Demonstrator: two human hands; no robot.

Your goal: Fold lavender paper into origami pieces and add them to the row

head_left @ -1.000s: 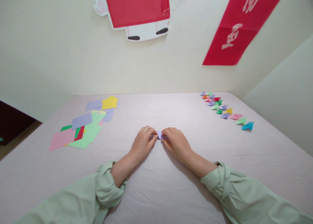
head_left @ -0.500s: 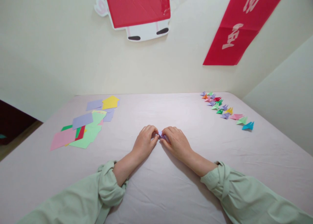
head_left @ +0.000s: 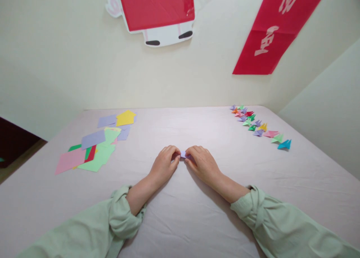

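Observation:
Between my two hands is a small piece of folded purple paper, low over the middle of the table. My left hand pinches its left end between thumb and fingers. On the other side, my right hand grips the right end, its fingers curled over the paper. Only the short middle stretch shows; the fingers hide the rest, so its full shape cannot be made out.
Loose sheets of coloured paper, with a pink sheet nearest, overlap on the table's left. Several folded paper figures run in a slanting line at the right, a blue one closest. The wall rises behind the table.
My left hand has shifted slightly left, away from my right hand. More of the purple paper shows between them, looking flatter. Both hands keep their hold.

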